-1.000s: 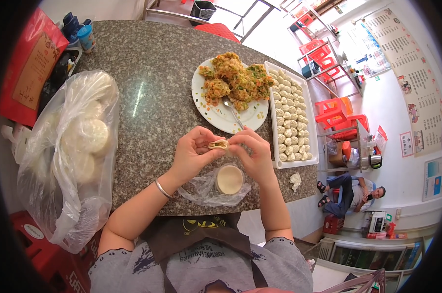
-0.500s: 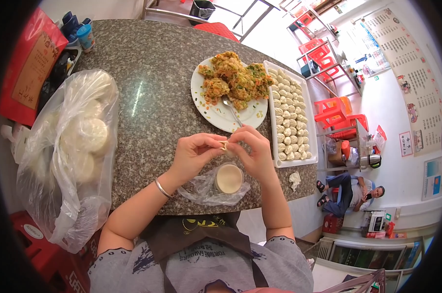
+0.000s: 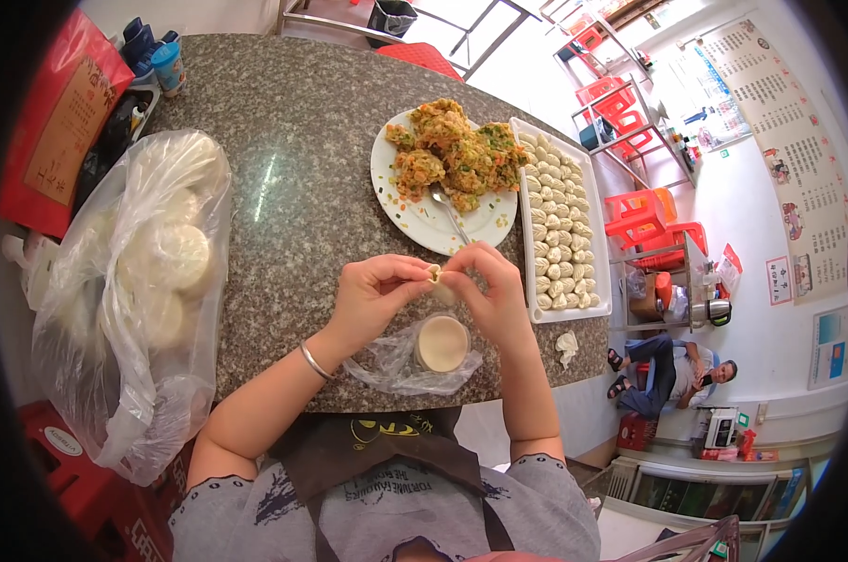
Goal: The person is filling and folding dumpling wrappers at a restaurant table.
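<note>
Between my two hands, above the speckled stone table, is a small dumpling (image 3: 434,273) with its wrapper gathered at the top. My left hand (image 3: 379,288) pinches one side of it, and my right hand (image 3: 487,286) pinches the other. Just below them a stack of round dough wrappers (image 3: 442,344) sits on a crumpled clear plastic bag (image 3: 383,363). Beyond my hands a white plate (image 3: 393,208) bears a mound of chopped vegetable filling (image 3: 461,155), with a metal spoon (image 3: 455,217) resting in it. Rows of pleated dumplings (image 3: 557,225) fill a white tray (image 3: 600,267) at the right.
A clear bag of pale dough rounds (image 3: 177,258) lies at the table's left edge. Behind it stand a red gift bag (image 3: 63,122) and a blue cup (image 3: 167,66). A crumpled tissue (image 3: 566,347) lies near the tray. At the right a person (image 3: 672,375) sits beyond the table.
My fingers have shifted slightly along the dumpling's rim, and its folded top now faces up more. The whole view has moved a little; everything else stays put.
</note>
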Demonstrator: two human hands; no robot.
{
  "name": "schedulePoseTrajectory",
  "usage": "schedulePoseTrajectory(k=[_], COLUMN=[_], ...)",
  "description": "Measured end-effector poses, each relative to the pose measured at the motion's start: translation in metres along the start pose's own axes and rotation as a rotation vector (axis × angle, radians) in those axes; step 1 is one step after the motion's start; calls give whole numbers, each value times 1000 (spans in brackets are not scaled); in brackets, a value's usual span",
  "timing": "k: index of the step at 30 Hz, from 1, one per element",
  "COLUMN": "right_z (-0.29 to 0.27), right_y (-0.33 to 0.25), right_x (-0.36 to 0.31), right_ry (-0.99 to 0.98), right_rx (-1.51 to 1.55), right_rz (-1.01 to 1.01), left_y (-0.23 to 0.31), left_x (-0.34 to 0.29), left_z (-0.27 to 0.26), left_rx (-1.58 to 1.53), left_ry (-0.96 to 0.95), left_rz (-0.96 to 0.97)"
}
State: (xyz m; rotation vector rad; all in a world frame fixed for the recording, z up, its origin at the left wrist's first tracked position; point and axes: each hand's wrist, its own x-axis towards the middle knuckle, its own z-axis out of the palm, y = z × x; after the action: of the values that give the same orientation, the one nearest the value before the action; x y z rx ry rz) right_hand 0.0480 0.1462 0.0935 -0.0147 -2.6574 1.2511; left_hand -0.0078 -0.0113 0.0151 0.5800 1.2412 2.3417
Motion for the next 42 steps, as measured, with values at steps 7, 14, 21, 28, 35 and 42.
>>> schedulePoseTrajectory(k=[7, 14, 21, 28, 35, 42], right_z=[8, 15, 5, 13, 26, 30], right_y=[5, 14, 2, 10, 18, 11], right_x=[-7, -8, -3, -8, -7, -1], right_ry=[59, 204, 24, 56, 209, 159], right_rx=[-24, -157, 22, -15, -60, 82], right_rz=[-69, -207, 0, -56, -163, -41], left_y=[0, 2, 0, 1, -8, -13], left_x=[0, 2, 1, 1, 1, 0], left_z=[2, 6, 0, 2, 1, -6], left_rx=[40, -49, -6, 37, -279, -427], left_ry=[-26, 32, -22, -16, 15, -3], left_rz=[4, -28, -15, -34, -231, -366])
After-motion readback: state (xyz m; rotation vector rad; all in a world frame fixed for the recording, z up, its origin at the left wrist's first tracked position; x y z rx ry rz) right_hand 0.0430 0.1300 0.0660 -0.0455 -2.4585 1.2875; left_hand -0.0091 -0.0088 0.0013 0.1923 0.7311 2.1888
